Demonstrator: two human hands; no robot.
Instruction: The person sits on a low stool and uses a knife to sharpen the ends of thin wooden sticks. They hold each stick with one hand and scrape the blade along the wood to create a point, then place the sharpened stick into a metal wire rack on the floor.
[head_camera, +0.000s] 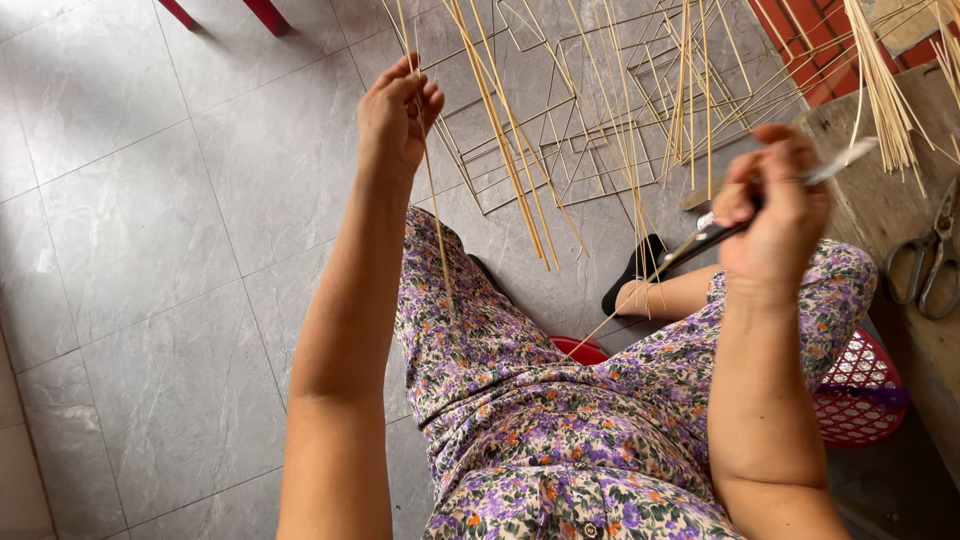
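Overhead, head view: left hand (400, 112) raised, fingers pinched shut on a thin bamboo strip (436, 225) that hangs down over the floral-clothed lap. Right hand (775, 205) clamped on a black-handled knife (740, 225), blade blurred, pointing up right. More bamboo strips (520, 150) lie on the grey tile floor (150, 250) beside wire frames (560, 110). Scissors (930, 262) rest on the wooden surface (890, 215) at right; red basket (860, 395) below.
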